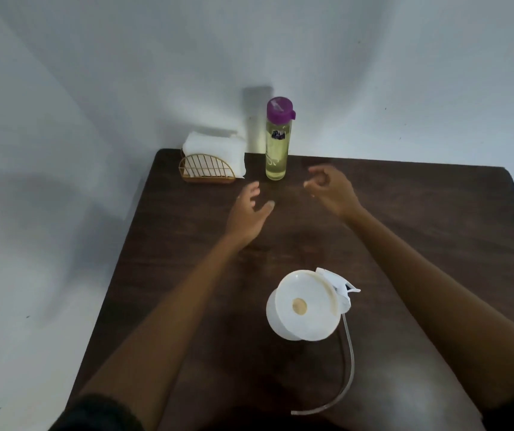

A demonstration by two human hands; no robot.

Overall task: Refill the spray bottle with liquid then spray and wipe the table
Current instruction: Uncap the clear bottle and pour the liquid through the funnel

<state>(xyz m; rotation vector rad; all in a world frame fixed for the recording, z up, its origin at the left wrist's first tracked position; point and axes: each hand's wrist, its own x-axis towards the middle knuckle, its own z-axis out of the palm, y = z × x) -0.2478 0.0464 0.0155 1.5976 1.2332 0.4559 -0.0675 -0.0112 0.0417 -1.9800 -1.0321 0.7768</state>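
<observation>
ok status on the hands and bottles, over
Left hand and right hand open, reaching toward purple-capped bottle. Funnel sits on spray bottle. Path clear.

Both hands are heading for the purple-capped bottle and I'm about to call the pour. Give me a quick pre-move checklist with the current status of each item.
1. Funnel seated on spray bottle: ok.
2. Spray head off, lying beside it with tube on the table: ok.
3. Purple-capped bottle holds yellowish liquid: ok.
4. Its cap opened: not ok, looks closed.
5. Left hand and right hand empty, neither touching the bottle: ok.
6. Napkins ready in holder: ok.
</observation>
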